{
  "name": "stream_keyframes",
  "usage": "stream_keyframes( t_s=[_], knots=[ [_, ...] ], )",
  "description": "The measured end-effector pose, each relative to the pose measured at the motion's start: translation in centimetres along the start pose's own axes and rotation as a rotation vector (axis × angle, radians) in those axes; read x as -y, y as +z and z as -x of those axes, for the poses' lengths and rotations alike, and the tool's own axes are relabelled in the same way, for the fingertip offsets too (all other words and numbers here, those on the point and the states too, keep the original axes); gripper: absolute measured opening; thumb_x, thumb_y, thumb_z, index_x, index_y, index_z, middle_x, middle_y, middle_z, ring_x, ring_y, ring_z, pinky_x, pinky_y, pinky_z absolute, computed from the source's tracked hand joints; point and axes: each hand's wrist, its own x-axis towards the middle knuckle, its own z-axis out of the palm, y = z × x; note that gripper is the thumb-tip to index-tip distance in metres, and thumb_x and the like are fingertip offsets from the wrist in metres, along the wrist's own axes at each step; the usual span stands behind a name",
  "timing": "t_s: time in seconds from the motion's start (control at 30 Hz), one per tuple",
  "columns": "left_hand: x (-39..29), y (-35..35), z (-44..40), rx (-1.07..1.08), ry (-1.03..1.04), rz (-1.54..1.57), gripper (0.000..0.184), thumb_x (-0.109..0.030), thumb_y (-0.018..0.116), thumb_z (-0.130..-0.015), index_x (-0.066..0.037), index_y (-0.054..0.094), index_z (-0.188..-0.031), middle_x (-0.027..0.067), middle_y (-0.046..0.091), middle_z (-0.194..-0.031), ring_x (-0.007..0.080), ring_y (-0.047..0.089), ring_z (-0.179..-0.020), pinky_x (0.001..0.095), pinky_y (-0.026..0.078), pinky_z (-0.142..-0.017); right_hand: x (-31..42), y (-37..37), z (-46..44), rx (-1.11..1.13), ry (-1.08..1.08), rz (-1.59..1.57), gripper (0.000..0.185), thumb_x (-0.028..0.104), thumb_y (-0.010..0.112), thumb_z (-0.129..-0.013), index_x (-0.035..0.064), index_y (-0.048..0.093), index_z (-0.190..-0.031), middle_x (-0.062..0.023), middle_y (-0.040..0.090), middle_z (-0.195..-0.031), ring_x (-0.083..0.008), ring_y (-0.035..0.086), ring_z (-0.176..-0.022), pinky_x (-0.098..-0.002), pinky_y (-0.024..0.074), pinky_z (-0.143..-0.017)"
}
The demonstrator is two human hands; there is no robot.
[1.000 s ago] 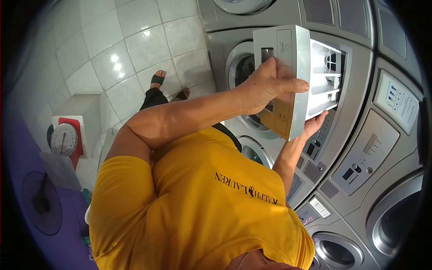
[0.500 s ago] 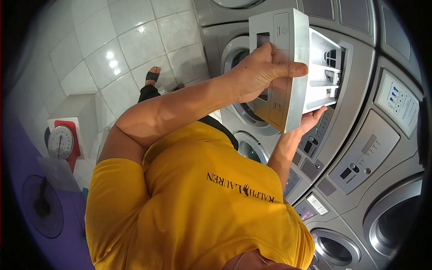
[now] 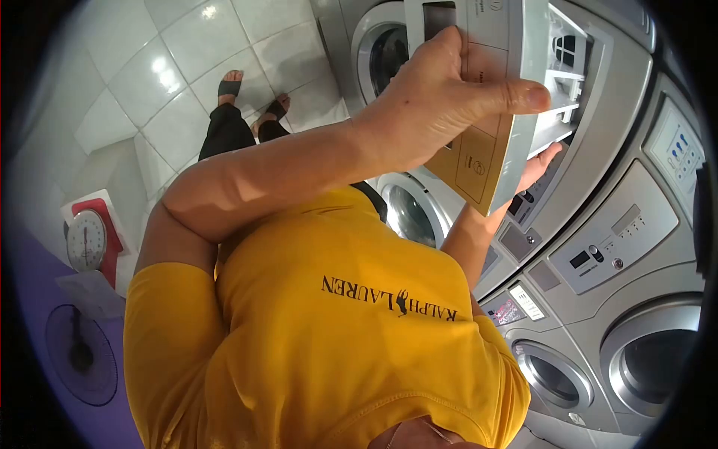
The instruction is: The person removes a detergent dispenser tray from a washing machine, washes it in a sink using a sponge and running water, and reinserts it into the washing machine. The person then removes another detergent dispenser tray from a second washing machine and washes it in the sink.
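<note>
Left hand: The left hand (image 3: 441, 97) grips the drawer's front (image 3: 479, 161). Its thumb lies over the edge, and its fingers seem tucked in by the dark handle hole (image 3: 439, 16).
Right hand: The right hand (image 3: 538, 166) is under the drawer, near its low corner. The drawer hides part of it, so one cannot tell how far it is curled.
Drawer: The soap drawer (image 3: 528, 49) sticks out of its slot in the gray washing machine (image 3: 624, 82), tilted a bit in this view.
Feel: It looks like stiff plastic, probably not very heavy. The smooth front may be slippery if wet, and the thin white walls (image 3: 565, 78) inside might crack.
Where to hold: The handle hole and the bottom look best.
Machines: More gray fronts stand close by, with a button panel (image 3: 617, 224) and a big round door (image 3: 654, 359).
Floor: Shiny pale tiles (image 3: 183, 45), with dark sandals (image 3: 229, 87) on them.
Far side: A red and white dial scale (image 3: 86, 239) sits near a round fan-like thing (image 3: 81, 355).
</note>
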Motion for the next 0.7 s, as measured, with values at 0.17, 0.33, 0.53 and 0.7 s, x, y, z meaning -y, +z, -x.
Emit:
stream_keyframes(
  t_s=[0.17, 0.33, 0.53, 0.7],
  knots=[
    [0.9, 1.1, 0.7, -0.029, 0.084, 0.082, 0.060, -0.032, 0.075, -0.070, 0.007, 0.040, -0.098, 0.0153, 0.058, -0.089, 0.0162, 0.059, -0.083, 0.0274, 0.046, -0.079, 0.2, -2.9, -0.8, 0.204, 0.105, -0.098, 0.064, 0.056, 0.032, -0.088, 0.0098, 0.030, -0.132, -0.0085, 0.039, -0.131, -0.0220, 0.039, -0.117, -0.0367, 0.0329, -0.098],
    [2.0, 1.2, 0.7, 0.000, 0.068, 0.124, 0.057, -0.030, 0.074, -0.070, 0.006, 0.039, -0.097, 0.0128, 0.061, -0.086, 0.0142, 0.059, -0.082, 0.0276, 0.047, -0.077, 0.3, -3.1, 0.5, 0.161, 0.097, -0.088, 0.064, 0.055, 0.032, -0.088, 0.0095, 0.030, -0.132, -0.0086, 0.039, -0.131, -0.0221, 0.039, -0.117, -0.0368, 0.0330, -0.098],
    [1.0, 1.4, -0.8, 0.040, 0.023, 0.198, 0.050, -0.024, 0.074, -0.069, 0.007, 0.043, -0.093, 0.0110, 0.062, -0.079, 0.0140, 0.060, -0.074, 0.0251, 0.047, -0.074, -0.7, -2.2, -2.9, 0.047, 0.037, 0.028, 0.063, 0.055, 0.032, -0.088, 0.0093, 0.030, -0.132, -0.0087, 0.039, -0.131, -0.0222, 0.039, -0.117, -0.0369, 0.0331, -0.098],
    [0.9, 0.1, -2.9, 0.107, -0.033, 0.362, 0.047, -0.019, 0.073, -0.069, 0.007, 0.042, -0.093, 0.0128, 0.062, -0.081, 0.0158, 0.060, -0.077, 0.0265, 0.047, -0.075, -1.3, -2.1, -4.2, 0.012, 0.023, 0.060, 0.063, 0.054, 0.032, -0.088, 0.0091, 0.030, -0.132, -0.0088, 0.039, -0.131, -0.0223, 0.039, -0.117, -0.0370, 0.0332, -0.098]
  ],
)
